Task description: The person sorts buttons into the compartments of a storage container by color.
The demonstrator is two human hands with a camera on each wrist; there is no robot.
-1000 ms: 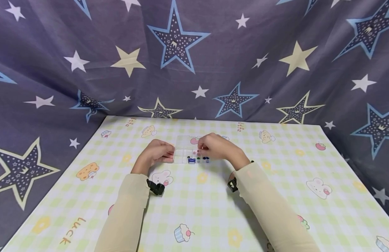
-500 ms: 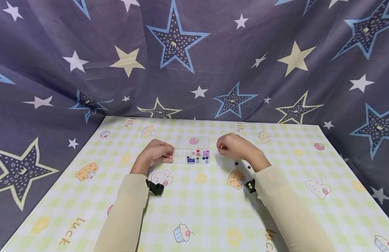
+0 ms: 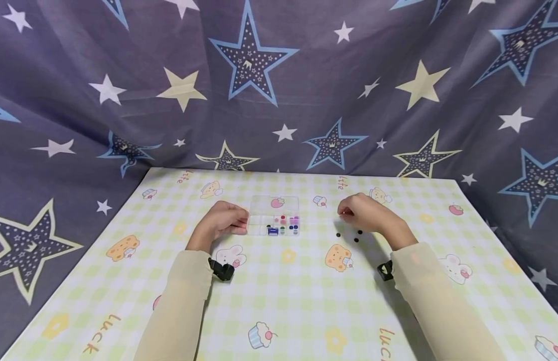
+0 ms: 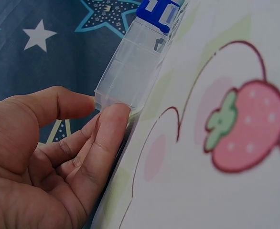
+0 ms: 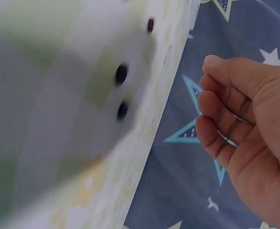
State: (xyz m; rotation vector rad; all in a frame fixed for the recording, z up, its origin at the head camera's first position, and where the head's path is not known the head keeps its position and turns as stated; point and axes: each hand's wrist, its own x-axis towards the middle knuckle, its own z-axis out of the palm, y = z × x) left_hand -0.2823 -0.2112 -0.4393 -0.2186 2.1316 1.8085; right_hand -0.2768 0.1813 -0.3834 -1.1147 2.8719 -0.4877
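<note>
My left hand (image 3: 226, 219) grips the left end of a clear plastic compartment box (image 3: 257, 229), thumb on top and fingers at its side. The box lies on the table with its transparent lid (image 3: 261, 202) folded back. Small red, pink, purple, green and blue round pieces (image 3: 294, 228) sit in its right compartments. A blue part (image 4: 156, 13) shows along its front side. My right hand (image 3: 367, 214) hovers right of the box, fingers loosely curled, thumb close to the index finger; nothing shows between them. Below it lie three small dark bead-like pieces (image 3: 356, 240), also seen as dark ovals (image 5: 121, 74) in the right wrist view.
A checked tablecloth (image 3: 261, 281) with printed cartoons covers the table. Behind its far edge hangs a dark curtain (image 3: 279, 100) with stars. Black straps (image 3: 222, 269) circle both wrists below pale sleeves.
My right hand has moved from over the box to the right, uncovering the coloured pieces in the compartments and the dark pieces on the table. My left hand has stayed at the box.
</note>
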